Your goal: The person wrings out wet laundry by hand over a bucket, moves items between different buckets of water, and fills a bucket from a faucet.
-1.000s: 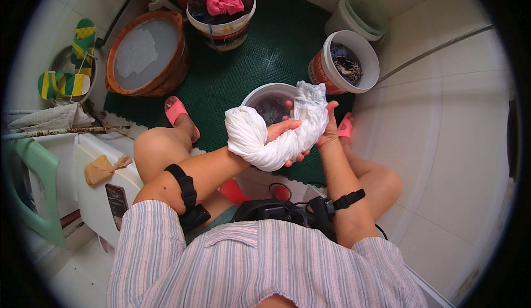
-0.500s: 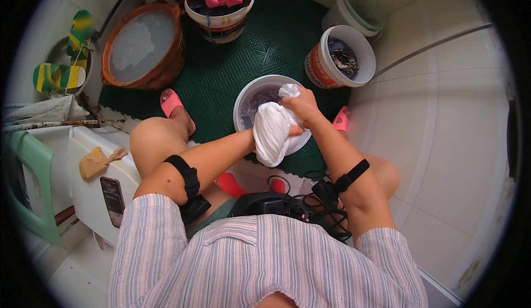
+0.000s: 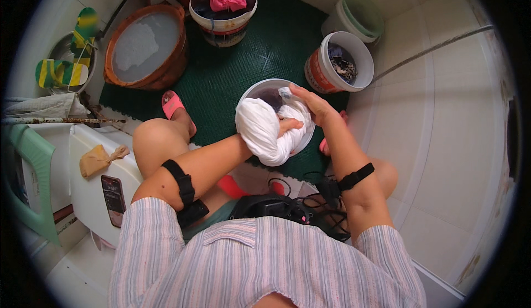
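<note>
My left hand (image 3: 287,125) and right hand (image 3: 307,99) both grip the twisted white wet cloth (image 3: 264,132) over the small metal basin (image 3: 265,89). Wringing seems part done; the white plastic bucket of dark clothes (image 3: 338,62) waits

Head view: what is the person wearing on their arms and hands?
Both hands, left hand and right hand, are bare, no gloves. Each forearm carries a black strap near the elbow, the right one trailing black cables. The striped shirt sleeves end above the elbows.

White cloth (image 3: 264,132), dark green mat (image 3: 238,64), pink sandal (image 3: 174,106), striped pink-blue-white shirt (image 3: 265,264)
</note>
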`<state>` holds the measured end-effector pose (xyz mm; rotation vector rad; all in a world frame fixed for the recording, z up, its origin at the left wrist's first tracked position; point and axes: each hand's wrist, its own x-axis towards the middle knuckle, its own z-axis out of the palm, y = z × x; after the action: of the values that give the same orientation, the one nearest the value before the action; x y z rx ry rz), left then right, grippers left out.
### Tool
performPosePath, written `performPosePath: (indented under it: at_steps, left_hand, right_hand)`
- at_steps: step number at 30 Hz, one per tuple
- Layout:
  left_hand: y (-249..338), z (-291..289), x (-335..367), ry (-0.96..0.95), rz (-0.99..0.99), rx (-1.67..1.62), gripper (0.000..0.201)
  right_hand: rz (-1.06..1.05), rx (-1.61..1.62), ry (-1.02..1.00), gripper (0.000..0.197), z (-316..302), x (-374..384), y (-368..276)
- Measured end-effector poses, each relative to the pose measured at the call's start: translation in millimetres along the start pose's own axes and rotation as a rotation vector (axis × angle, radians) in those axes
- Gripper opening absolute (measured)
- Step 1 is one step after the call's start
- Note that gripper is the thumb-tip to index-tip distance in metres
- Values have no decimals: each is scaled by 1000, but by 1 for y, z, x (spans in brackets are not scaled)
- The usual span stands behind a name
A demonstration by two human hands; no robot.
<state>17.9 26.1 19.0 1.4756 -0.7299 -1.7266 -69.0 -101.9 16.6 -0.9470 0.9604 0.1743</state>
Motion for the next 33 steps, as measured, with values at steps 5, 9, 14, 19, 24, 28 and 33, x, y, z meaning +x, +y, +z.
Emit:
performPosePath:
  at_steps: [5,9,14,19,24,28,33]
  left_hand:
    - [0,-9,3,-745,-305,-939,40]
    - [-2,-1,6,-819,-109,-1332,46]
    - [4,-11,6,-841,45,-1382,48]
    - [18,-8,-17,-606,-81,-1060,37]
    - [10,-3,-10,-428,-71,-686,24]
    - [0,10,-1,-136,275,-350,26]
    - [-15,22,30,-75,453,-175,24]
  right_hand:
    - [-408,559,-393,55,-9,5,16]
    - [-690,855,-480,74,4,1,24]
    - [-710,783,-348,88,19,-18,14]
    - [-511,292,-77,51,22,-37,-10]
    - [-328,-106,90,22,18,-25,-17]
    - [-240,-354,186,19,27,-15,-17]
    - [-232,-601,368,23,13,-1,-11]
